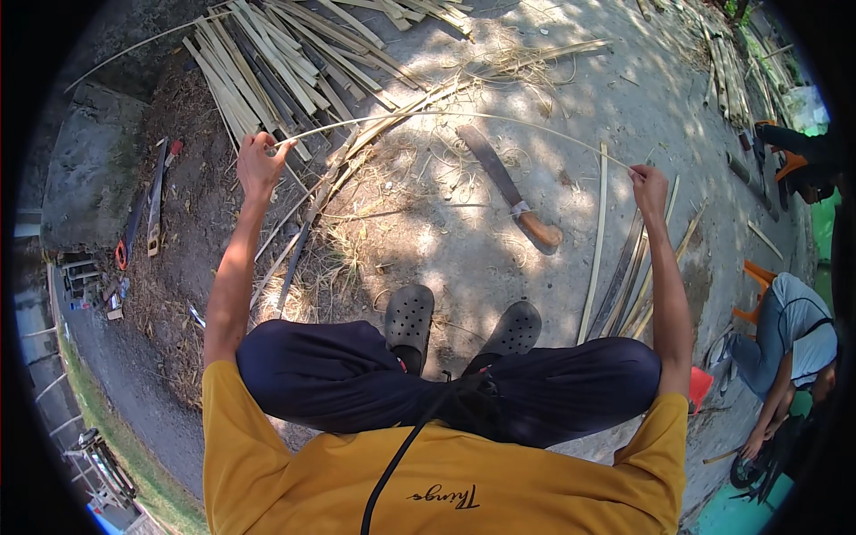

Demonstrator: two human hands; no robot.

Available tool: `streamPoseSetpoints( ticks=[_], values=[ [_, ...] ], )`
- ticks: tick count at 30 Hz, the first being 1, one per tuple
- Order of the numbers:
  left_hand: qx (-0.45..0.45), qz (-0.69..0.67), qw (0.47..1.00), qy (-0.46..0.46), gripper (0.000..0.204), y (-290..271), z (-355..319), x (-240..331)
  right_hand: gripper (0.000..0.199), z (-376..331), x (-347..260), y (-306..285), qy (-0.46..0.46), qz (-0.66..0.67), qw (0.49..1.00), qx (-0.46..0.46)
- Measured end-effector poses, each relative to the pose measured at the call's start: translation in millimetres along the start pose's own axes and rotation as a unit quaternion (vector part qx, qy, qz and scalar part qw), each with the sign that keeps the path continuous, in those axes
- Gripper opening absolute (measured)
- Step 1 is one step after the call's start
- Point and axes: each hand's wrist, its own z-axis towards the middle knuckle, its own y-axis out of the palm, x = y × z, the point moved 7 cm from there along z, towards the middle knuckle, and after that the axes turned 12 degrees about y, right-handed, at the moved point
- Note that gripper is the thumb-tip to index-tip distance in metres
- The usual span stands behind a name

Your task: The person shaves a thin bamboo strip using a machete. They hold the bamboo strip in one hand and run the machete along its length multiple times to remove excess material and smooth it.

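Note:
A long, thin bamboo strip [473, 114] bows in an arc between my hands, its middle curving away from me. My left hand [259, 168] pinches it near the left end with thumb and fingers. The right end is pinched in my right hand [649, 189]. Below the arc, a machete [495, 169] with a wooden handle lies on the ground, its blade pointing away to the left. Neither hand touches it. Thin shavings [459, 147] lie scattered around the blade.
Many split bamboo slats [267, 67] are heaped at the far left. More slats [599, 241] lie by my right forearm. Handsaws [156, 201] rest on the dirt at left. Another person [789, 330] sits at right near an orange stool [756, 290]. My clogs [410, 316] are planted below the machete.

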Motion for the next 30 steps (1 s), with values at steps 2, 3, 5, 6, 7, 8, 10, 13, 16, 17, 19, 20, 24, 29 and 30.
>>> streamPoseSetpoints(
  ticks=[2,3,5,6,7,8,10,13,16,17,19,20,24,29,30],
  values=[
    [-0.021,-0.02,0.999,0.037,0.06,11.1,-2.2,0.7,0.032,-4.1,1.7,-2.6,-0.053,-0.058,0.996,0.04],
    [-0.024,-0.012,0.999,0.034,0.06,12.2,-11.1,-8.2,0.026,-18.2,-11.4,-1.3,-0.077,-0.063,0.991,0.086],
    [0.025,-0.033,0.997,0.06,0.061,10.1,-16.2,-6.8,0.022,-30.3,-20.2,-7.9,-0.097,-0.07,0.983,0.14],
    [-0.006,-0.034,0.999,0.029,0.062,15.2,-14.5,-7.2,0.02,-32.8,-17.9,-10.9,-0.087,-0.061,0.981,0.164],
    [-0.006,-0.036,0.999,0.03,0.062,16.4,-12.5,-2.2,0.019,-34.6,-15.9,-14.6,-0.078,-0.052,0.978,0.188],
    [-0.018,-0.018,1.0,0.002,0.063,18.9,-11.3,-1.2,0.019,-34.3,-15.6,-16.1,-0.077,-0.052,0.978,0.189],
    [-0.03,0.003,0.999,-0.025,0.064,19.5,-9.5,-2.5,0.02,-28.9,-14.4,-14.1,-0.057,-0.005,0.986,0.155],
    [0.001,-0.004,0.999,-0.051,0.068,12.8,-6.3,-0.7,0.021,-22.9,-12.2,-12.0,-0.052,0.052,0.987,0.146],
    [-0.046,0.008,0.995,-0.083,0.068,12.5,-4.0,1.2,0.021,-22.4,-2.3,-12.7,-0.012,0.089,0.988,0.122],
    [-0.044,0.003,0.995,-0.095,0.071,11.1,-5.6,3.3,0.021,-23.7,-1.9,-13.3,-0.012,0.089,0.988,0.123],
    [-0.039,0.002,0.993,-0.109,0.074,9.1,-7.7,-2.3,0.026,-26.4,-4.6,-14.4,0.001,0.11,0.985,0.131],
    [-0.008,-0.015,0.994,-0.112,0.079,6.1,-7.7,-3.6,0.026,-26.4,-8.4,-14.0,0.0,0.111,0.985,0.131],
    [0.045,-0.05,0.987,-0.148,0.089,1.5,-8.8,1.5,0.051,-27.4,-4.3,-14.4,0.077,0.146,0.977,0.132],
    [0.059,-0.065,0.983,-0.16,0.094,3.2,-4.4,8.4,0.067,-27.8,5.0,-10.5,0.135,0.178,0.968,0.11],
    [0.051,-0.071,0.981,-0.171,0.095,4.0,-3.7,6.5,0.067,-27.1,5.5,-9.3,0.139,0.183,0.967,0.112]
  ],
)
